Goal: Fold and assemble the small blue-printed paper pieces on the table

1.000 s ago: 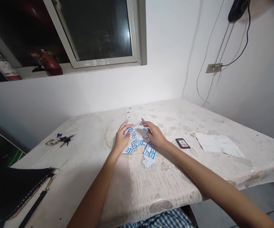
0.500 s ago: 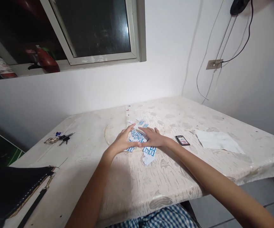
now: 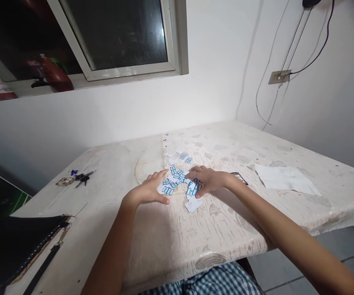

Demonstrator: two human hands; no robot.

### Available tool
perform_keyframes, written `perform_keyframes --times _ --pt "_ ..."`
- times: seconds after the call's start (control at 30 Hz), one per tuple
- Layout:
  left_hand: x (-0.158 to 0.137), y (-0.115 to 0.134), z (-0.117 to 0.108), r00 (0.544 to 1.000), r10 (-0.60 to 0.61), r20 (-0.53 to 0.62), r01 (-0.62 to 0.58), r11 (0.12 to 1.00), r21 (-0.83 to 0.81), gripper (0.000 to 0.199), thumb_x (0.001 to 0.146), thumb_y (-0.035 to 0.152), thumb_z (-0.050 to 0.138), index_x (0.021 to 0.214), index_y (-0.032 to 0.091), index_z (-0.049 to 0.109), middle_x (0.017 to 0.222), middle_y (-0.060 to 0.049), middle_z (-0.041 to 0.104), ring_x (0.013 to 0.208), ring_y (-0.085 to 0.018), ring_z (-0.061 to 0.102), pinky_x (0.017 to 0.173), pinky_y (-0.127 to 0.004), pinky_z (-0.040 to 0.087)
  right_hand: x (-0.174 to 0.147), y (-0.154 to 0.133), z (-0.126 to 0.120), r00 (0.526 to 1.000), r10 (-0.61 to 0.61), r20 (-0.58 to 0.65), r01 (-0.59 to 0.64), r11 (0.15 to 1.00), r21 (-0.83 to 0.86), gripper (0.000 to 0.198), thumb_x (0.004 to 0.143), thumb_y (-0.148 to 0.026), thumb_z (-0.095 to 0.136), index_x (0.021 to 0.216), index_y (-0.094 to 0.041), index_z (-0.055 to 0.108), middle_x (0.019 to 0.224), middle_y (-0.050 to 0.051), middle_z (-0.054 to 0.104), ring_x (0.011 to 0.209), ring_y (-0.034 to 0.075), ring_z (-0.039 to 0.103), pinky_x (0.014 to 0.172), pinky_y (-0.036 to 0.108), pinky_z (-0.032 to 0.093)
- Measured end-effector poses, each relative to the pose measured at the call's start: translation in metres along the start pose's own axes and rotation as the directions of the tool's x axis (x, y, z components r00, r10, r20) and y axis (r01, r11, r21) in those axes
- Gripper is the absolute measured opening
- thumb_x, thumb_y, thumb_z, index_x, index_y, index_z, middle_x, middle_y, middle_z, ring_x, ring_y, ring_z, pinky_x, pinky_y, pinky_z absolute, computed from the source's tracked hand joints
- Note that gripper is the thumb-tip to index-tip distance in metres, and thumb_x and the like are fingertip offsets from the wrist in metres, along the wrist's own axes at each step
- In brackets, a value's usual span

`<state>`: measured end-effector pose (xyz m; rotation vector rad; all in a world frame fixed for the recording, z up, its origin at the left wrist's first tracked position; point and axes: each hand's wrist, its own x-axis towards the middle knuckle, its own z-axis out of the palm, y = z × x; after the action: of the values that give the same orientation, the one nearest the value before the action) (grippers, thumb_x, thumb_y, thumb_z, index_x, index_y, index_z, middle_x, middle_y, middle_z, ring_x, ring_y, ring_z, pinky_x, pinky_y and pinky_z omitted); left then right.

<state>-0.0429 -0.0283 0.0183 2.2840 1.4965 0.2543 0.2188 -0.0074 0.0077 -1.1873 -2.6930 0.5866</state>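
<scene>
A loose pile of small white paper pieces (image 3: 173, 180) with blue printed marks lies on the table, several of them overlapping. My left hand (image 3: 150, 189) rests at the pile's left side, its fingers spread and the thumb pointing right. Over the right side of the pile is my right hand (image 3: 207, 179), fingers apart and covering some pieces. Neither hand grips a piece. Plain white pieces (image 3: 193, 204) stick out below my right thumb. A few more marked pieces (image 3: 185, 158) lie beyond my fingertips.
A black-edged card (image 3: 239, 178) sits partly behind my right wrist, with a white cloth or paper sheet (image 3: 287, 179) farther right. Keys (image 3: 84, 178) lie at the left. A black bag (image 3: 20, 241) with a strap occupies the near left corner. A wall stands behind the table (image 3: 152, 237).
My hands have moved apart from around the pile, the left one leftward and the right one rightward. More pieces show between them. The right wrist now partly covers the black-edged card.
</scene>
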Motion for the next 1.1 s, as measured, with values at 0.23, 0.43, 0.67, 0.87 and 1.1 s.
perform_keyframes --times 0.23,0.43,0.67,0.87,1.1 --pt "0.0 0.014 0.001 0.997 -0.039 0.066 0.044 0.996 -0.08 0.073 0.06 0.038 0.068 0.128 0.026 0.043 0.12 -0.007 0.048 0.114 -0.025 0.047 0.091 -0.033 0.042 0.004 -0.018 0.003 1.0 0.002 -0.012 -0.001 0.997 0.077 0.04 0.067 -0.017 0.062 0.107 -0.018 0.055 0.098 0.009 0.047 0.085 0.02 0.049 0.064 0.026 0.04" --pt "0.004 0.015 0.004 1.0 -0.019 -0.014 0.017 0.99 -0.143 0.05 0.07 0.035 0.057 0.118 0.023 0.055 0.103 -0.007 0.056 0.092 -0.022 0.055 0.078 -0.031 0.045 0.007 -0.017 0.011 0.986 -0.106 -0.128 0.114 0.992 0.053 0.042 0.067 -0.012 0.056 0.109 -0.017 0.056 0.094 0.006 0.052 0.071 0.014 0.048 0.062 0.024 0.035" --pt "0.006 0.029 0.003 0.994 0.05 -0.099 -0.057 0.995 -0.078 0.035 0.079 0.029 0.044 0.106 0.019 0.063 0.089 -0.005 0.064 0.075 -0.018 0.057 0.068 -0.028 0.044 0.011 -0.017 0.013 0.957 -0.187 -0.221 0.204 0.978 0.053 0.014 0.074 -0.013 0.051 0.086 -0.016 0.058 0.083 0.004 0.054 0.069 0.013 0.048 0.062 0.023 0.032" --pt "0.008 0.029 -0.001 0.956 0.099 -0.278 -0.096 0.995 0.025 0.032 0.082 0.023 0.04 0.103 0.02 0.064 0.102 -0.007 0.067 0.093 -0.023 0.059 0.08 -0.032 0.044 0.018 -0.004 0.013 0.909 -0.015 -0.417 0.096 0.98 0.175 0.02 0.077 -0.008 0.045 0.093 -0.017 0.054 0.073 0.001 0.056 0.064 0.012 0.049 0.06 0.022 0.033" --pt "0.028 0.021 0.008 0.817 0.055 -0.575 -0.089 0.996 -0.031 0.039 0.086 0.026 0.039 0.122 0.02 0.053 0.114 -0.008 0.061 0.092 -0.02 0.061 0.084 -0.033 0.046 0.036 0.014 0.011 0.833 0.138 -0.536 0.097 0.917 0.386 0.037 0.086 -0.017 0.04 0.124 -0.017 0.042 0.082 0.004 0.063 0.076 0.015 0.059 0.074 0.029 0.044"
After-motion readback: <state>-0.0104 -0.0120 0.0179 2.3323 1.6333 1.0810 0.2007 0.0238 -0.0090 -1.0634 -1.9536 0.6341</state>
